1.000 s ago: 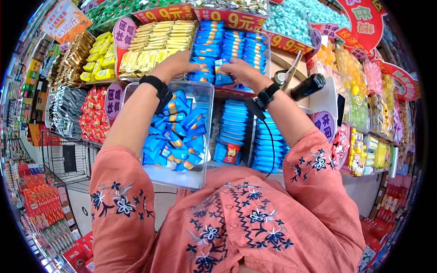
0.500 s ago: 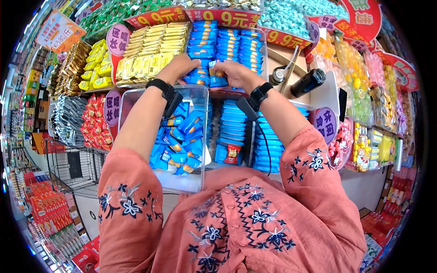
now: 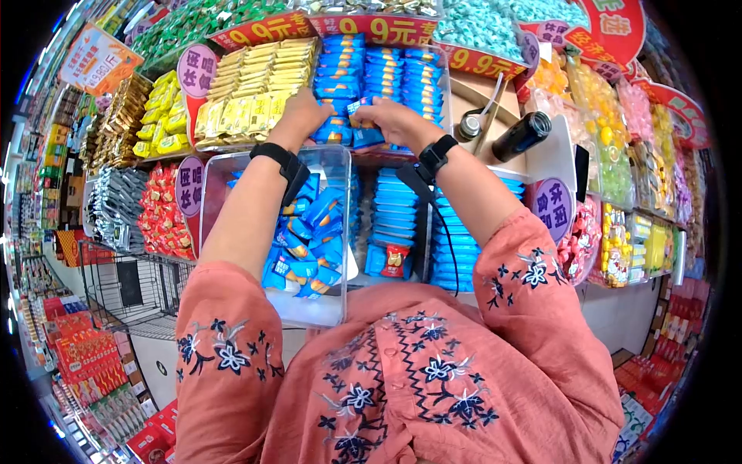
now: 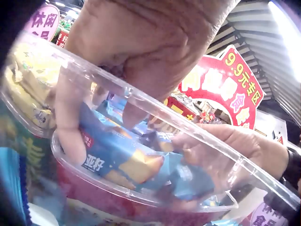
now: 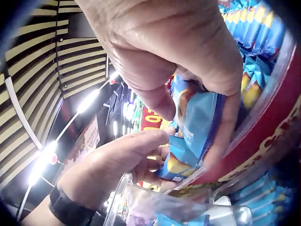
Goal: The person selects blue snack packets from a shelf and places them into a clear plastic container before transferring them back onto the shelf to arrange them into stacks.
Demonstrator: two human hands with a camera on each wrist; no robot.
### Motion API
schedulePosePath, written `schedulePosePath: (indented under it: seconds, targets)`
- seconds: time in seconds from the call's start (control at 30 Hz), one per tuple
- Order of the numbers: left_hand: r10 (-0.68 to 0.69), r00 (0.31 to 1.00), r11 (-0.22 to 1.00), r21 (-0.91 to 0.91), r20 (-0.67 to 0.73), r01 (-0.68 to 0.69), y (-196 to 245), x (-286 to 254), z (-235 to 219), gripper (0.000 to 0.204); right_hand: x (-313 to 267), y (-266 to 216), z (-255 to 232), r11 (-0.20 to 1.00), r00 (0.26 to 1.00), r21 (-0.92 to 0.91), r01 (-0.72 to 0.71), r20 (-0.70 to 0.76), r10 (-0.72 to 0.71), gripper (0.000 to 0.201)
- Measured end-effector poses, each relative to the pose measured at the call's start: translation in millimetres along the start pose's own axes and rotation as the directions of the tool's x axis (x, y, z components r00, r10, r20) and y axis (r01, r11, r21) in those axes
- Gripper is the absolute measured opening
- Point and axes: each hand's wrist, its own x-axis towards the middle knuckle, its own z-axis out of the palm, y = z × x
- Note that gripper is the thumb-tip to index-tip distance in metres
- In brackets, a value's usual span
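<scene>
Both hands reach into a clear display tray (image 3: 447, 81) filled with rows of blue snack packets (image 3: 386, 73) on the upper shelf. My left hand (image 3: 315, 116) has its thumb and fingers curled round a blue packet (image 4: 117, 162) just inside the tray's front rim (image 4: 197, 141). Close beside it, my right hand (image 3: 369, 117) pinches another blue packet (image 5: 207, 113) between thumb and fingers over the same tray. In the left wrist view the right hand (image 4: 225, 141) shows behind the rim; in the right wrist view the left hand (image 5: 122, 160) lies below.
A clear plastic bin (image 3: 346, 201) of loose blue packets sits under my left forearm. Yellow packets (image 3: 255, 85) fill the tray to the left, red ones (image 3: 158, 205) lower left. A black bottle (image 3: 522, 135) lies to the right. Price signs (image 3: 371, 29) line the shelf above.
Both hands have stayed in the blue packet tray, shifting slightly further up and closer together. The packets stay in their grip.
</scene>
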Motion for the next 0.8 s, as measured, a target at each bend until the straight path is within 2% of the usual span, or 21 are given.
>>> schedulePosePath:
  seconds: [0.07, 0.1, 0.2, 0.3, 0.4, 0.43, 0.5, 0.6, 0.7, 0.73, 0.8]
  targets:
    - [0.001, 1.000, 1.000, -0.029, -0.015, -0.002, -4, 2, -1, 0.068, 0, 0, 0, 0.999, 1.000, 0.046, 0.019, 0.013, -0.020, 0.038]
    - [-0.033, 0.999, 0.994, -0.104, 0.009, 0.034, 0, -3, -2, 0.061, 7, 8, -3, 0.996, 0.999, 0.080, 0.040, 0.021, -0.042, 0.038]
    - [-0.105, 0.976, 0.970, -0.195, 0.189, 0.142, 17, -14, -19, 0.054, 9, 10, -1, 0.985, 0.996, 0.153, 0.077, 0.028, -0.083, 0.037]
    - [-0.052, 0.990, 0.996, -0.065, 0.134, 0.061, 0, 6, -2, 0.043, 8, 12, -1, 0.983, 0.996, 0.163, 0.085, 0.014, -0.088, 0.038]
    - [-0.107, 0.979, 0.988, -0.095, 0.175, 0.124, 9, 1, -7, 0.041, -13, 3, 13, 0.976, 0.992, 0.181, 0.121, -0.054, -0.113, 0.040]
    - [-0.139, 0.970, 0.976, -0.139, 0.199, 0.169, 14, -4, -10, 0.042, -5, 8, 9, 0.982, 0.991, 0.142, 0.127, -0.060, -0.120, 0.042]
    - [-0.114, 0.971, 0.978, -0.149, 0.211, 0.147, 10, 0, -8, 0.042, 8, 12, 7, 0.989, 0.989, 0.061, 0.138, -0.068, -0.134, 0.046]
    - [-0.061, 0.985, 0.991, -0.106, 0.164, 0.079, 9, -4, -7, 0.045, -3, 6, 3, 0.987, 0.992, 0.116, 0.111, 0.046, -0.117, 0.069]
    - [-0.051, 0.991, 0.997, -0.053, 0.120, 0.057, 7, 0, -1, 0.046, 10, 11, 0, 0.990, 0.992, -0.068, 0.120, 0.048, -0.117, 0.064]
    - [-0.055, 0.992, 0.997, -0.040, 0.109, 0.060, 6, 4, 1, 0.046, 14, 12, 0, 0.990, 0.991, -0.058, 0.129, 0.042, -0.126, 0.060]
    - [-0.109, 0.970, 0.990, -0.068, 0.219, 0.126, 13, 4, -5, 0.046, 19, 16, 2, 0.989, 0.989, -0.037, 0.144, 0.032, -0.143, 0.052]
